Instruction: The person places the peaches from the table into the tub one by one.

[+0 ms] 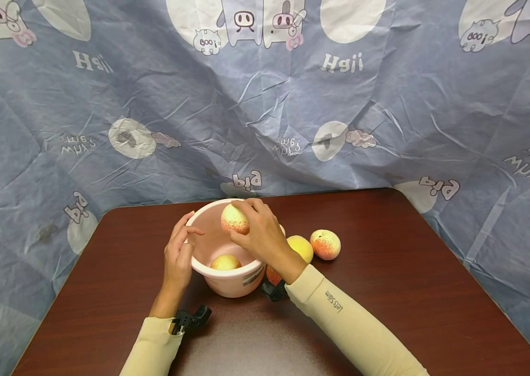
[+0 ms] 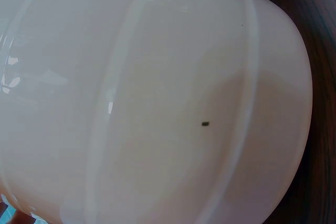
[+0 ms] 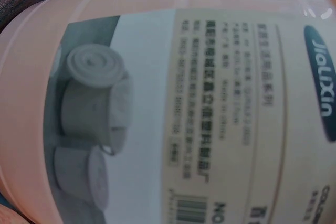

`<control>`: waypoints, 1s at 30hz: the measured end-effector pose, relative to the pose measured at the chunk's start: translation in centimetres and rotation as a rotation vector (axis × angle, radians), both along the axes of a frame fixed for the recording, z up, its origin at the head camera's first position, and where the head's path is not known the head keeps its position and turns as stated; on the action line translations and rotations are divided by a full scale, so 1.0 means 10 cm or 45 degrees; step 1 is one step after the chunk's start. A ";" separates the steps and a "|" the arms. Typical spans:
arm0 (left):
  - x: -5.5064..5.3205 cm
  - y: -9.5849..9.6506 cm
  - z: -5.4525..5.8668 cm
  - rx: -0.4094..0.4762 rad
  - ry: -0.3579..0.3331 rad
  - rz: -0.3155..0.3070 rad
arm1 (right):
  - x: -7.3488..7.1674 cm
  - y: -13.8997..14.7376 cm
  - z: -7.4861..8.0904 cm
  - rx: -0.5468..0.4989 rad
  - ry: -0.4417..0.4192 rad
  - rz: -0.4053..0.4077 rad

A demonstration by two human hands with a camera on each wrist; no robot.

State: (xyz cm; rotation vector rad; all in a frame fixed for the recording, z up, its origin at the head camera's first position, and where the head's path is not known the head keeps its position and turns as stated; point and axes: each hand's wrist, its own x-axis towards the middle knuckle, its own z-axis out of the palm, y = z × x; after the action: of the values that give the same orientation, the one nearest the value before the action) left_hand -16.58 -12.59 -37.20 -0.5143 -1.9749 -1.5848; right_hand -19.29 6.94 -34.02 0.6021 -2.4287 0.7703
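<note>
A pink plastic bucket (image 1: 234, 286) stands on the table, its mouth tilted toward the head camera. My left hand (image 1: 179, 256) grips its left rim, with one finger reaching over the inside. Above the bucket's mouth, my right hand (image 1: 261, 232) holds a red-speckled yellow peach (image 1: 234, 218) between thumb and fingers. Another peach (image 1: 225, 262) lies at the bottom inside. The left wrist view is filled by the bucket's smooth wall (image 2: 173, 98). Close up in the right wrist view is the printed label (image 3: 210, 103) on its side.
Right of the bucket lie a yellow fruit (image 1: 300, 248), a red-speckled peach (image 1: 325, 245) and a reddish fruit (image 1: 273, 275) partly hidden by my right wrist. A blue patterned cloth (image 1: 227, 115) hangs behind the dark wooden table (image 1: 387, 292).
</note>
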 end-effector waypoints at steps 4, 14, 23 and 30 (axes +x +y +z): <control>-0.04 -0.02 -0.04 -0.009 0.018 -0.002 | -0.01 0.00 0.00 0.009 0.009 0.009; -0.22 -0.10 -0.30 -0.006 0.016 -0.009 | -0.03 0.01 -0.01 0.028 0.062 0.042; -0.24 -0.11 -0.32 -0.011 0.024 -0.003 | -0.04 0.01 -0.01 0.021 0.076 0.050; -0.24 -0.11 -0.33 -0.007 0.013 -0.006 | -0.04 0.01 -0.02 0.013 0.082 0.045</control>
State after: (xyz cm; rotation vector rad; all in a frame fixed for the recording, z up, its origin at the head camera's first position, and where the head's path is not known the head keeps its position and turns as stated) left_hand -18.97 -13.71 -40.52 -0.5286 -1.9722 -1.5767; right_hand -19.68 7.06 -34.21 0.6656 -2.3700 0.7418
